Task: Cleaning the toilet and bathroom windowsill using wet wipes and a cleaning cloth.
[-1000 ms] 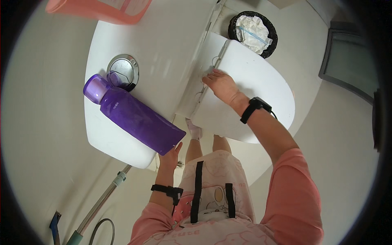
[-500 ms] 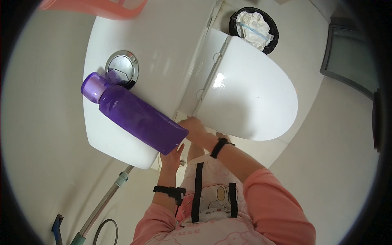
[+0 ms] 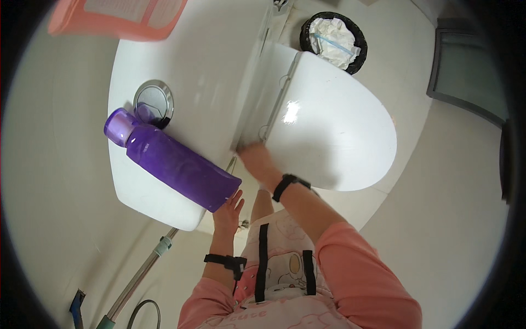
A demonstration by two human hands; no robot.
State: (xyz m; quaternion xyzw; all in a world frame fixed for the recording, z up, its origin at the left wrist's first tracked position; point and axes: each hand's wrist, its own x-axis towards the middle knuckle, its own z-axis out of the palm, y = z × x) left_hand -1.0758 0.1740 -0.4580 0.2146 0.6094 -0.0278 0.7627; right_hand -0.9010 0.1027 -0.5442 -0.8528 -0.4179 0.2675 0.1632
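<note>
One purple bottle [image 3: 181, 169], pale print [image 3: 146, 148] near cap [image 3: 119, 127]

The right hand [image 3: 257, 160], blurred, is near the rear corner of the white toilet lid [image 3: 342, 120]. The left hand [image 3: 226, 216], fingers spread, is beside a purple bottle [image 3: 178, 164]. A black bin [image 3: 359, 61] holds crumpled paper [image 3: 331, 39].

Toilet tank [image 3: 211, 66]: white, smooth, with a round chrome flush button [image 3: 154, 104] on top.
Purple bottle [image 3: 183, 167]: translucent cap [image 3: 120, 127] on; lies slantwise over the tank, cap beside the flush button, wider end at the tank's edge.
Toilet lid [image 3: 350, 126]: white, rounded, glossy, lowered, hinged beside the tank.
</note>
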